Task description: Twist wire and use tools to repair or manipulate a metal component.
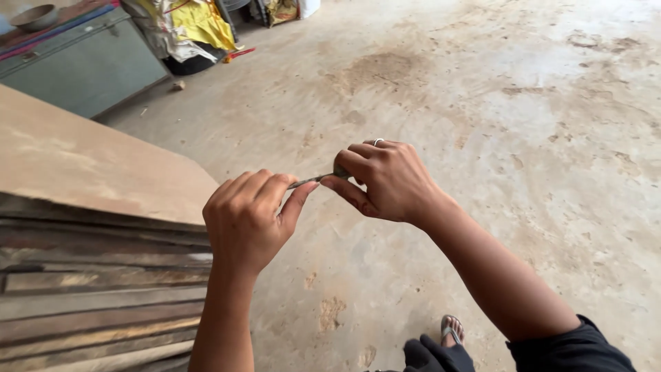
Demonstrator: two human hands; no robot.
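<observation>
Both forearms are being raised in front of the camera, and a thin dark tool (pixel 313 180), like a small metal rod or nail, is being held between the two hands above the floor. Its left end is being pinched between the thumb and curled fingers of the left hand (pixel 248 220), which is closed into a loose fist around it. Its right end is being gripped by the right hand (pixel 385 182), whose fingertips are folded tightly over a small knob-like part; what that part is cannot be told. A ring (pixel 378 142) is being worn on a finger of the right hand. A dark sleeve (pixel 571 348) is being worn on the right arm, well below the grip.

Just left of the grip and below it, a stack of boards (pixel 96 289) is being topped by a wide brown sheet (pixel 82 162). Beneath the grip, the dusty concrete floor (pixel 516 124) is being stood on by a sandalled foot (pixel 452 331). Far beyond the grip, at upper left, a green cabinet (pixel 82 69) is being used to carry a metal bowl (pixel 34 16), with yellow bags (pixel 200 24) just beside it.
</observation>
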